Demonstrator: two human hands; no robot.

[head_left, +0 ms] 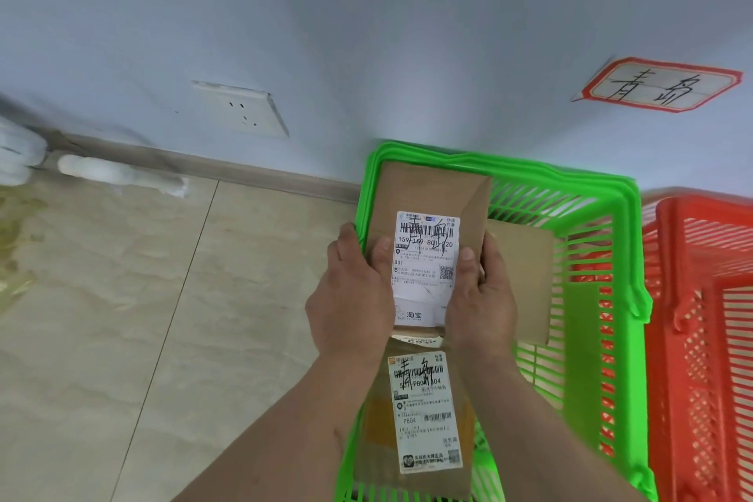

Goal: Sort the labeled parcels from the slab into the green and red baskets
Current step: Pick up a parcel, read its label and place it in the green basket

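My left hand (350,298) and my right hand (481,298) both grip a brown cardboard parcel (432,196) with a white shipping label, held over the green basket (611,257). Handwritten black characters cross the label. Inside the green basket lie another labeled brown parcel (423,420) under my wrists and a plain brown box (525,277) to the right. The red basket (701,338) stands right beside the green one, at the frame's right edge. The slab is out of view.
A red-bordered paper sign (660,86) with handwritten characters hangs on the pale wall above the baskets. A wall socket (244,110) sits at left. White objects (118,173) lie by the baseboard on the tiled floor (122,318).
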